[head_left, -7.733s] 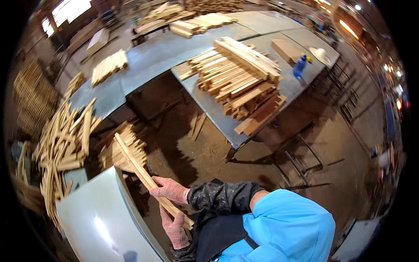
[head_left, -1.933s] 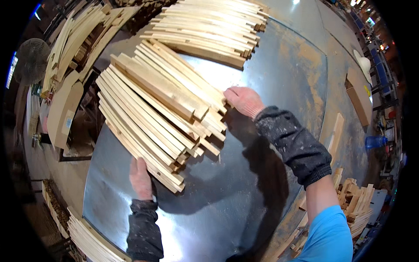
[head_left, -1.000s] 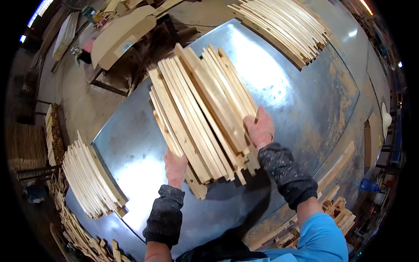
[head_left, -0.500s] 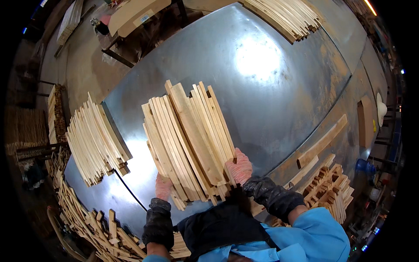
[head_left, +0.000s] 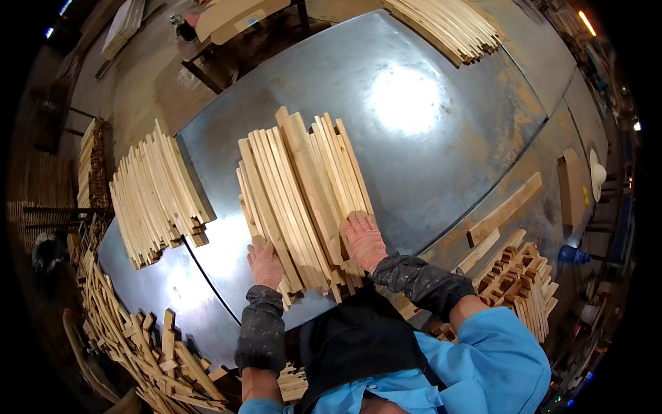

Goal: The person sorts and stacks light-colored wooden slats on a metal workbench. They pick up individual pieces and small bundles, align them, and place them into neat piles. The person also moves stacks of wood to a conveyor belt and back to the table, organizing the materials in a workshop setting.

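A bundle of narrow wooden strips (head_left: 283, 186) lies on the metal tabletop in front of me, its ends uneven. A wider board (head_left: 314, 186) rests on top of the strips, running lengthwise. My left hand (head_left: 265, 263), in a pinkish glove, lies against the bundle's near left edge with its fingers stretched forward. My right hand (head_left: 363, 240), gloved the same way, rests flat over the strips on the near right side, fingers extended. Neither hand is wrapped round a strip. Dark sleeve covers reach over both forearms.
Another stack of strips (head_left: 155, 193) lies to the left, and a third stack (head_left: 448, 27) at the far edge. Loose wood pieces (head_left: 165, 359) pile up at lower left. Right of the metal table (head_left: 448, 172) are a single board (head_left: 505, 208) and stacked slotted pieces (head_left: 520, 283).
Both hands have shifted from gripping the bundle's sides to lying on its near edges with fingers extended. The bundle sits slightly farther away and to the right in view.
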Action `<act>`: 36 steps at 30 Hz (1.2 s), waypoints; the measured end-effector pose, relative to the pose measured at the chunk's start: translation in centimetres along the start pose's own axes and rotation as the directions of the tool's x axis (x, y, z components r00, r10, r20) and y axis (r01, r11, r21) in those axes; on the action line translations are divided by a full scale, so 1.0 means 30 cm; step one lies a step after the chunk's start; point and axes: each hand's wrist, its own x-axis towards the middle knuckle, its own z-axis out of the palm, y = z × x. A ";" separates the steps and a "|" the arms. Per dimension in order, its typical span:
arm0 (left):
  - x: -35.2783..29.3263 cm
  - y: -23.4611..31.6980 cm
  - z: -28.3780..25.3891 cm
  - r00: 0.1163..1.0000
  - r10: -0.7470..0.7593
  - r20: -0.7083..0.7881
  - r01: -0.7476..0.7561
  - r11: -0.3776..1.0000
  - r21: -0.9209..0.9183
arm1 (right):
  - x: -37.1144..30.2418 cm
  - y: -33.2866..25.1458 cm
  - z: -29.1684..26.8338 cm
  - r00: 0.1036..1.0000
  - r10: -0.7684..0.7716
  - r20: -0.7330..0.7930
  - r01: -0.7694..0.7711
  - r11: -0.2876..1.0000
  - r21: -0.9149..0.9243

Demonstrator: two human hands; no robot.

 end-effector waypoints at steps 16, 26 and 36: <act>-0.025 0.038 0.088 0.991 -0.015 0.133 0.114 0.608 -0.785 | 0.122 -0.190 -0.079 0.911 0.301 0.282 -0.412 0.702 0.582; -0.061 -0.014 0.067 0.958 -0.065 0.278 0.284 0.096 -0.954 | 0.152 -0.052 -0.025 0.893 0.227 0.389 -0.446 0.564 0.694; 0.021 -0.064 0.091 0.999 0.047 -0.002 -0.033 0.656 -0.754 | 0.215 -0.126 -0.032 0.901 0.304 0.308 -0.429 0.530 0.732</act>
